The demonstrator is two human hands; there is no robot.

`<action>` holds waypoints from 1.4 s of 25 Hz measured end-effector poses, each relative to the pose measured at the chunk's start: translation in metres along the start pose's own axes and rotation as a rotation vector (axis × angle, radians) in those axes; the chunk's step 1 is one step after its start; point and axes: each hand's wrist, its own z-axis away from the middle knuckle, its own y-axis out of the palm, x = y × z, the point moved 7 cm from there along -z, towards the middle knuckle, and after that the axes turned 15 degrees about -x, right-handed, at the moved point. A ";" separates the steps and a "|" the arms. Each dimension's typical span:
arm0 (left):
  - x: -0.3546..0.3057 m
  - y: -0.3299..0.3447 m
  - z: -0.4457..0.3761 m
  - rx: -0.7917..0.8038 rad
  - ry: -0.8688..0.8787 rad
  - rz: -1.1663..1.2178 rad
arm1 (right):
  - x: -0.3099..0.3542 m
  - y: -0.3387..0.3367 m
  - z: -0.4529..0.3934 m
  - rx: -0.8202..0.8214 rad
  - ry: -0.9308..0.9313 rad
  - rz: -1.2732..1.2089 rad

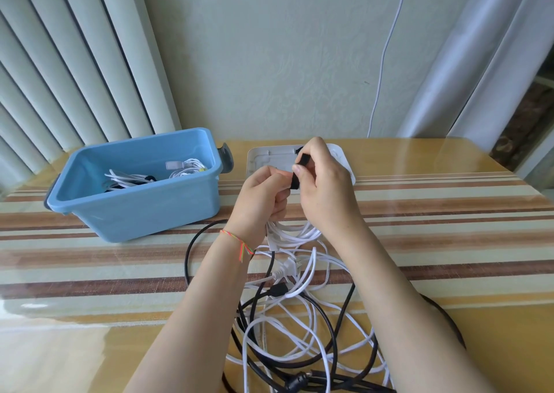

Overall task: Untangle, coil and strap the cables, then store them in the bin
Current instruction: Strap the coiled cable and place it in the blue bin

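Observation:
My left hand grips a coiled white cable, whose loops hang below my fist above the table. My right hand pinches a black strap between thumb and fingers, right beside the top of the coil. A tangle of black and white cables lies on the table under my forearms. The blue bin stands at the left and holds several coiled white cables.
A white lid or tray lies behind my hands. The table has a glossy striped cover. A thin white cord hangs down the wall. Curtains hang at the left and right.

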 end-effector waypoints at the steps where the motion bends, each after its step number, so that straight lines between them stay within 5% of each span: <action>1: 0.000 0.000 0.000 -0.004 -0.003 -0.002 | 0.001 0.001 0.001 -0.009 -0.020 0.015; 4: 0.000 -0.001 0.001 -0.015 0.007 0.003 | -0.001 0.002 0.001 -0.014 -0.003 0.029; 12: -0.004 0.006 0.008 0.085 0.121 -0.059 | -0.048 0.002 0.003 0.193 0.677 -0.288; 19: -0.011 0.015 0.020 0.163 0.220 -0.104 | -0.053 0.003 0.011 0.221 0.888 -0.353; 29: -0.017 0.021 0.027 0.255 0.319 -0.091 | -0.054 0.001 0.007 0.350 0.613 -0.064; 35: -0.012 0.020 0.020 0.203 0.352 -0.118 | -0.053 0.007 0.014 0.460 0.677 -0.124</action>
